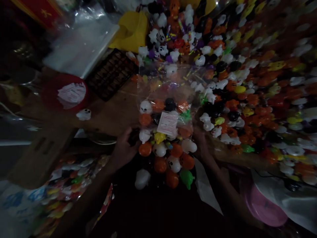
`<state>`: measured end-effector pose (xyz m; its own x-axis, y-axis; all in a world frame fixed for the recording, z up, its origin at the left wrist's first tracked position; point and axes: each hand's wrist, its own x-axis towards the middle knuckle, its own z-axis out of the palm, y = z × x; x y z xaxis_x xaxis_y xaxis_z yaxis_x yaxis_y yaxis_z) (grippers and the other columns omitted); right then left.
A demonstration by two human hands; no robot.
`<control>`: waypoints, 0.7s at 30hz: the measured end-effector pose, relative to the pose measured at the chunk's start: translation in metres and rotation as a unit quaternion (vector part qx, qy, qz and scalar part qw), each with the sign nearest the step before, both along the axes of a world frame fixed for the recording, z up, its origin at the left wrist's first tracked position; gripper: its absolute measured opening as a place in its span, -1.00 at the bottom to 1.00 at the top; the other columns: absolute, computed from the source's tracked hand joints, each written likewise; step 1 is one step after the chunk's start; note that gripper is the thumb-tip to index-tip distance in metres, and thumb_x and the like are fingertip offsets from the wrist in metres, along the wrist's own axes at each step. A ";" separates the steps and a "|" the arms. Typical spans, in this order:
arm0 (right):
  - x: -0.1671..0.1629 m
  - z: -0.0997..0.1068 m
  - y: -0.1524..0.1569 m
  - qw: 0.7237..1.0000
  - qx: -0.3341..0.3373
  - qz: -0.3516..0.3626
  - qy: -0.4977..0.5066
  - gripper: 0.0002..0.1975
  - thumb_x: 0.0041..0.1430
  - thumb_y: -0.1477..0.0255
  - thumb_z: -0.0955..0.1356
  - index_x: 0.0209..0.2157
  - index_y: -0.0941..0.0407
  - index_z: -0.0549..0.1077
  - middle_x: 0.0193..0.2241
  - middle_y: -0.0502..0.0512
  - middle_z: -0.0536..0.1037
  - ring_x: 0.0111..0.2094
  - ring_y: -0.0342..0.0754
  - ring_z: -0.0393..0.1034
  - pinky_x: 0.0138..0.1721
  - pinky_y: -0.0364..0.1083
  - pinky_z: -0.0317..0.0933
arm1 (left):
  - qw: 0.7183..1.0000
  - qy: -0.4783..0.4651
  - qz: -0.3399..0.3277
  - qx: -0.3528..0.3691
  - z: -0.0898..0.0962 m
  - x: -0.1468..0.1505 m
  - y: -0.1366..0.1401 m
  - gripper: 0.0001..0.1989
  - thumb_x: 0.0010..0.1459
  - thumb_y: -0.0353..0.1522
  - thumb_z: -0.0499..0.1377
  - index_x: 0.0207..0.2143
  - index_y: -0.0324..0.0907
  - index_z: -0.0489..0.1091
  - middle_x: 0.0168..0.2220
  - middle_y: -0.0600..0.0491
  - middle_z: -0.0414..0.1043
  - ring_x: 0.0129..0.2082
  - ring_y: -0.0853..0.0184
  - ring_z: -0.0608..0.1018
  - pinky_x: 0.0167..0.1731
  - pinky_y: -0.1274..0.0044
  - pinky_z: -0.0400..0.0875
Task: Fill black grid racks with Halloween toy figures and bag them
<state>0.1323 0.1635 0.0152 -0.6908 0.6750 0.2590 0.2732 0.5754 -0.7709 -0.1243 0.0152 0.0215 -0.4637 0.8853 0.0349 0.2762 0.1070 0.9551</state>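
Observation:
Between my hands is a clear plastic bag [165, 89] of small toy figures, with a printed paper slip [167, 123] lying over them. White ghost-like, orange and black figures show through the film, along with a green figure [186, 114]. More toys, including an orange figure [160, 164] and a green one [187, 178], sit at the near end; whether the bag encloses them I cannot tell. My left hand [125, 149] is curled at the bag's left edge, thumb up. On the opposite side, my right hand [201, 142] is against the bag, its fingers dark and partly hidden.
A large pile of mixed toys [250, 102] covers the right side. At left stand a red tub [53, 96] of paper slips, a dark slotted tray [112, 74], and clear bags [81, 43]. A pink basin [266, 206] is low right; a lone ghost toy [84, 114] sits left.

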 end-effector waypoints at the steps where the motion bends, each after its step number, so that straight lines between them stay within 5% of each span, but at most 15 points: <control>1: -0.002 -0.004 -0.003 0.999 0.012 -0.019 0.023 -0.65 0.24 0.13 0.34 -0.12 0.07 0.54 -0.24 0.16 0.62 -0.22 0.13 0.55 -0.18 0.07 0.45 | 1.000 0.000 0.003 -0.002 -0.003 0.002 0.001 -0.68 0.10 -0.24 0.30 -0.08 -0.12 0.47 -0.17 0.00 0.63 -0.20 0.26 0.66 -0.17 0.45 0.61; 9: 0.009 -0.007 -0.009 0.992 -0.007 -0.118 -0.031 -0.67 0.25 0.09 0.33 -0.16 0.02 0.55 -0.37 0.10 0.61 -0.37 0.10 0.50 -0.29 0.03 0.41 | 0.996 0.048 0.071 0.011 -0.009 0.006 0.000 -0.83 0.15 -0.22 0.26 -0.27 -0.12 0.53 -0.36 0.10 0.64 -0.41 0.36 0.62 -0.38 0.56 0.50; 16: 0.012 0.007 -0.019 0.989 -0.106 -0.104 0.022 -0.66 0.28 0.06 0.32 -0.28 0.05 0.47 -0.41 0.08 0.59 -0.39 0.03 0.48 -0.35 -0.02 0.39 | 0.989 0.052 0.133 0.040 -0.007 0.013 -0.031 -0.90 0.16 -0.28 0.24 -0.34 -0.11 0.49 -0.42 0.14 0.58 -0.44 0.40 0.57 -0.40 0.58 0.45; 21: 0.022 0.008 -0.043 0.986 -0.140 -0.085 0.009 -0.70 0.29 0.12 0.33 -0.13 0.04 0.47 -0.28 0.09 0.61 -0.29 0.03 0.53 -0.25 0.00 0.44 | 0.994 0.024 0.102 0.031 0.001 0.019 -0.057 -0.91 0.18 -0.29 0.20 -0.36 -0.08 0.46 -0.40 0.10 0.59 -0.42 0.33 0.61 -0.39 0.52 0.52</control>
